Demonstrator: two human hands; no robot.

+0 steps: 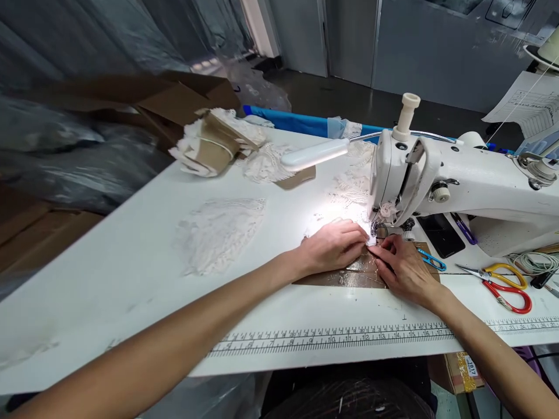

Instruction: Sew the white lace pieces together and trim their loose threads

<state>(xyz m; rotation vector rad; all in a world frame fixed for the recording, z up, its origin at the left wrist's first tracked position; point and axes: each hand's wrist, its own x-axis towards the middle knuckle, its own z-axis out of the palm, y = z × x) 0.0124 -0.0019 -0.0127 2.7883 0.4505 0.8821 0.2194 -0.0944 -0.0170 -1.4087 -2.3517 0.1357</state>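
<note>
A sewing machine (437,169) stands at the right, and a piece of white lace fabric (325,216) lies under its lit needle area. My left hand (335,245) is on this fabric, just left of the presser foot (374,230), its fingers drawn together on the edge. In front of the foot, my right hand (404,269) pinches the fabric's near end between thumb and forefinger. Beneath both hands is a brown taped sheet (345,278). Bright lamp light washes out part of the cloth, and the fingers partly hide its edge.
Right of my hands lie blue thread snips (432,260), scissors (509,285) and a black phone (441,235). A lace piece (222,235) lies flat on the left; a lace bundle (213,142) sits behind it. A printed ruler (332,339) runs along the table's front edge.
</note>
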